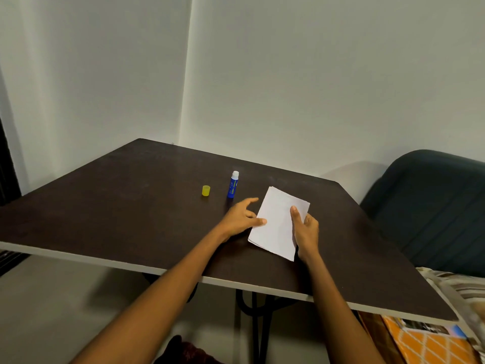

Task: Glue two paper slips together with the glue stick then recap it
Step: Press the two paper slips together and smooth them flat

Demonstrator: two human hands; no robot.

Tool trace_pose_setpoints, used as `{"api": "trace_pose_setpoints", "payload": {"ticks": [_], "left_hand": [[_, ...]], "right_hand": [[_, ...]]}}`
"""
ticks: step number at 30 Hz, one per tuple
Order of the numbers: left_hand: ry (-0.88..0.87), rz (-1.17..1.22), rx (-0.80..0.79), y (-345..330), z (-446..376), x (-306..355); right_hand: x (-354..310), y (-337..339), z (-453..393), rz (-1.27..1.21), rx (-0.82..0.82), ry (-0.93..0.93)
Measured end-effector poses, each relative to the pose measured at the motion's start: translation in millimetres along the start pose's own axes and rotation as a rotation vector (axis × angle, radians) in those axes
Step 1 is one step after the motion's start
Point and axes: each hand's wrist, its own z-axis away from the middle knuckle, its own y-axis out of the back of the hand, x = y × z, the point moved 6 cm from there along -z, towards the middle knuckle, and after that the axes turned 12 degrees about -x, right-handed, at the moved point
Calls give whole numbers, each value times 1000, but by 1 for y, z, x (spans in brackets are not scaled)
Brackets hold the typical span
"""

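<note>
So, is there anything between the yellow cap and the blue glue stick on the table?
No. In the head view, only bare dark table shows between the yellow cap and the upright glue stick.

Dim, warm indoor light falls softly from above and the left, brightening a vertical strip of wall while the dark counter shows faint sheen and soft shadows, and the wide lens bends its edges, with blur at the lower right corner.
</note>
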Motion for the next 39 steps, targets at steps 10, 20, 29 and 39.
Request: {"api": "trace_pose_setpoints", "payload": {"ticks": [10, 20, 29, 39], "left_hand": [[-120, 311, 373, 25, 8, -3], [-76, -3, 118, 6, -5, -3], [-73, -62, 145, 6, 0, 1], [41, -675, 269, 7, -2, 2]], "right_hand": [[-6, -25, 3, 151, -374, 62], [-4, -13, 1, 146, -220, 94], [-3, -8, -1, 158, -118, 81], [-3, -9, 1, 367, -113, 84]]}}
